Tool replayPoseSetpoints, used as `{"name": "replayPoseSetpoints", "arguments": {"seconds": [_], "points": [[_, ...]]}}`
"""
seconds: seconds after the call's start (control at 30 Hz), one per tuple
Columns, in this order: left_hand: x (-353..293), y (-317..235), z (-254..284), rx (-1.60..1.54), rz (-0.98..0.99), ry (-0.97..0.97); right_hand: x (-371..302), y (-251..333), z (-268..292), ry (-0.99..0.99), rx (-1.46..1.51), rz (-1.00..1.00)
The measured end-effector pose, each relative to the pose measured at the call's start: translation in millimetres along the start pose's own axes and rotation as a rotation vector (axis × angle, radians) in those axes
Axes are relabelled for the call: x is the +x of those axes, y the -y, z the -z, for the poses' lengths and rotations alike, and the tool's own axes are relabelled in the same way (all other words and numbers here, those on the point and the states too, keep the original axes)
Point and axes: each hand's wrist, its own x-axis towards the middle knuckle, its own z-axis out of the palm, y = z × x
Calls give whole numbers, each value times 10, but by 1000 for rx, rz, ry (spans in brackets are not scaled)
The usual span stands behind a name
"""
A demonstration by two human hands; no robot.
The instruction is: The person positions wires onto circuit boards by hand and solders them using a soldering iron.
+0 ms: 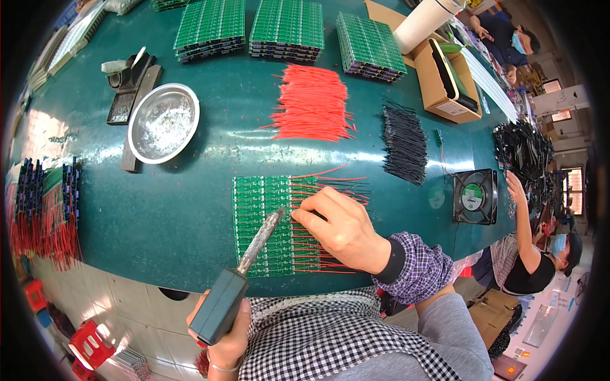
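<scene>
Left hand [225, 340]: fingers wrapped tight round the grey handle of a soldering iron [244, 273], tip over the board.
Right hand [343, 228]: fingers pinched on a red wire [305, 219] at the board.
Circuit board panel [264, 222]: flat near the worktop's [190, 216] front edge.
Behind: loose red wires [311, 105], black wires [403, 143], steel bowl [164, 124].

The person wears a grey vest over a shirt with small black-and-white checks. The right sleeve [416, 267] has purple-blue checks and a dark inner cuff. A thin bangle sits on the left wrist [223, 366].
</scene>
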Motion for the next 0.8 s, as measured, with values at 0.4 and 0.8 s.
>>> {"name": "replayPoseSetpoints", "arguments": {"seconds": [0.4,0.8], "points": [[-3,-78,-19,-2,29,-59,-119,67,90,-191,6,-88],[-5,-133,-1,19,33,-1,-136,131,-42,-116,-24,-61]]}}
